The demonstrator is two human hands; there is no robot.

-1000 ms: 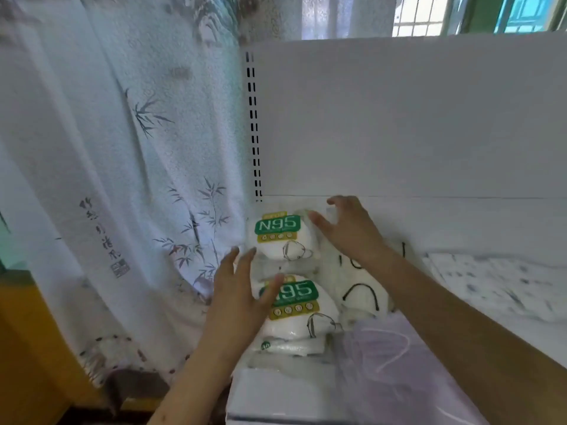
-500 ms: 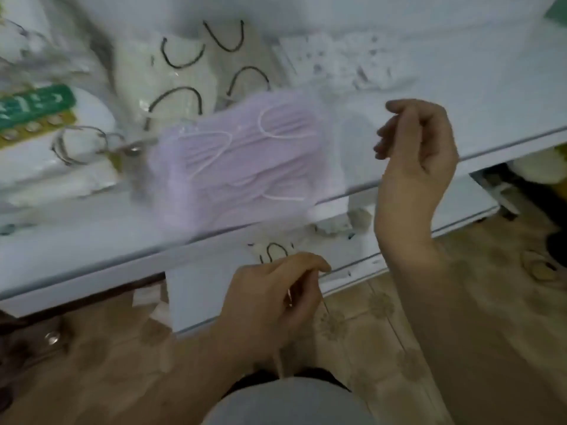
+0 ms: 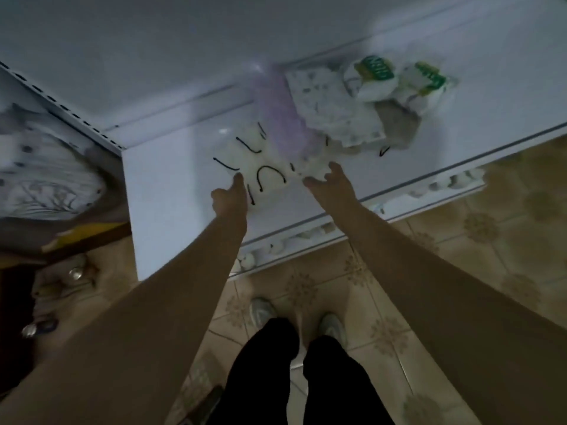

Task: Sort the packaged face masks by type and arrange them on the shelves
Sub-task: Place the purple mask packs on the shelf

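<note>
Two bare hands are reaching out over the white shelf (image 3: 171,191), and we are looking steeply down on them. Our left hand (image 3: 228,196) is lying with its fingers stretched forward, the fingertips touching the near left edge of the white masks with black ear loops (image 3: 260,167); it is gripping nothing. Our right hand (image 3: 329,184) is sitting just to the right of that pack, fingers spread and loosely bent, touching the clear wrapping at the pack's near right corner; the blur is keeping us from telling whether it is pinching the wrapping or only resting on it. The two hands are staying well apart, one on each side of the pack. Just beyond the black-looped masks a lilac mask pack (image 3: 280,118) is lying, running away toward the far side, and to its right a white speckled mask pack (image 3: 331,108) is overlapping it. Farther right, two N95 packs (image 3: 395,79) with green labels are sitting side by side at the far right of the heap. Below the shelf edge we are seeing a patterned tile floor (image 3: 478,228), dark trousers (image 3: 294,372) and grey shoes (image 3: 260,311).
</note>
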